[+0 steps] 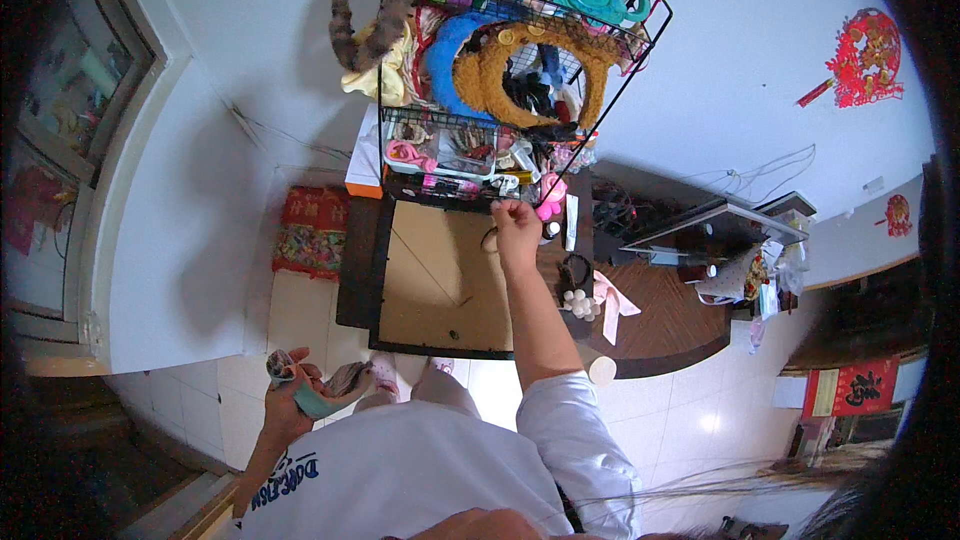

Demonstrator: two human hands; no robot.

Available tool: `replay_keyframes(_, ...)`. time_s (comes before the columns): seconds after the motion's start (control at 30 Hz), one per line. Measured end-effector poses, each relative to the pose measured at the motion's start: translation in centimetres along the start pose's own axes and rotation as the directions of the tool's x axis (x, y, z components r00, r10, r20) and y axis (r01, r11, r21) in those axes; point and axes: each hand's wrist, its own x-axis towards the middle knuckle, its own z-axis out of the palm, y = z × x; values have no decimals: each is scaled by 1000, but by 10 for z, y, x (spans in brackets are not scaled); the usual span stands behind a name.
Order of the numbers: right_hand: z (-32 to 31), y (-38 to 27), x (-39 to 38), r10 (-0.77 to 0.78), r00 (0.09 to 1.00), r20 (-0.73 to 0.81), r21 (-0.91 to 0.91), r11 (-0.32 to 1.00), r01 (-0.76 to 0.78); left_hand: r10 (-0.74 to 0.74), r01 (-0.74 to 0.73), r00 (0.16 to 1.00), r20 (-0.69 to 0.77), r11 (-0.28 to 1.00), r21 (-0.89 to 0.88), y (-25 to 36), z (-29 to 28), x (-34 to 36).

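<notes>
My left hand (290, 410) is at the lower left, wrapped round a teal item (314, 400) with grey-brown material at both ends; I cannot make out what it is. My right hand (515, 225) reaches to the far edge of a black-framed board (420, 270) with a tan face, below the rack's lower tray. Its fingertips are pinched together; whether they grip anything is hidden. A thin dark loop shows beside it. Right of the board lie a black band (576, 270), a pale flower-shaped piece (580, 302), a pink ribbon (615, 305) and a white tube (571, 222).
A black wire rack (655, 25) holds toys, plush headbands (590, 80) and trays of small items. The dark wooden table (670, 330) extends right toward a dark shelf (680, 230) with clutter. A red bag (305, 230) sits left of the table. A window (85, 110) is far left.
</notes>
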Motion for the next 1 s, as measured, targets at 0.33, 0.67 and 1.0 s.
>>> replay_keyframes(0.33,38,-14,-22,-134,941,311,37,991,129,29,-24,998,-47,994,104,-3,11,4)
replay_keyframes(0.67,61,-36,47,-18,937,349,-580,781,231,-34,38,998,-56,996,77,-10,15,7)
replay_keyframes(1.0,84,-49,51,72,969,237,-565,821,77,3,1,998,-55,997,76,-24,33,12)
